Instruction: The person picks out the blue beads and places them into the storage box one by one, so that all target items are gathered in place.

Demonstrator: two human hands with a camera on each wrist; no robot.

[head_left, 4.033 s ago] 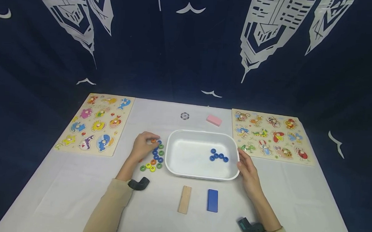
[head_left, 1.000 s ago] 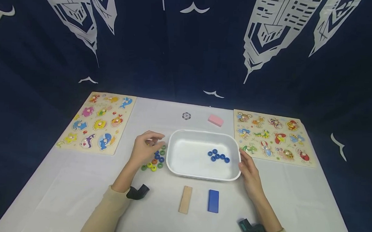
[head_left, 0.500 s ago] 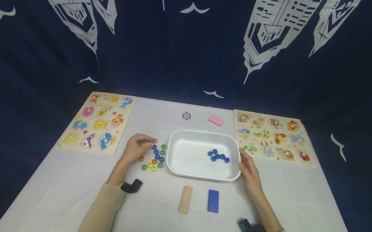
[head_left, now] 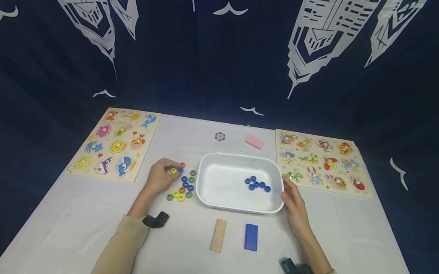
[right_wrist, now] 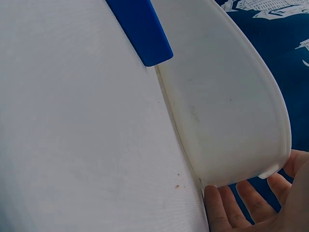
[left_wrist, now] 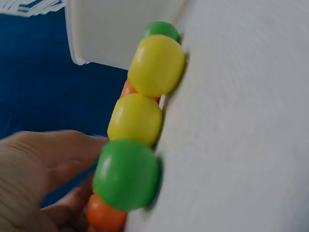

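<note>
My left hand (head_left: 159, 177) is over the left side of a loose group of beads, with a blue bead (head_left: 180, 170) between its thumb and forefinger tips. A yellow bead (head_left: 173, 171) lies within the curve of those fingers, and an orange bead (head_left: 182, 164) is just beyond them. In the left wrist view a green bead (left_wrist: 126, 175) stands close beside the hand. Several blue beads (head_left: 256, 184) lie in the right half of a white tray (head_left: 217, 207). My right hand (head_left: 293, 202) holds the tray's right end, fingers against the outer wall (right_wrist: 227, 121).
Picture puzzle boards stand at left (head_left: 113, 149) and right (head_left: 320, 164). Behind the tray lie a pink block (head_left: 254, 142) and a round chip (head_left: 220, 136). A plain wooden block (head_left: 218, 235) and a blue block (head_left: 251, 237) lie in front. Green beads (head_left: 193, 173) sit by the tray.
Compared with 4 s ago, one more blue bead is in the tray. My left hand has drawn back leftward from the tray's edge and now pinches a blue bead. The right hand stays put.
</note>
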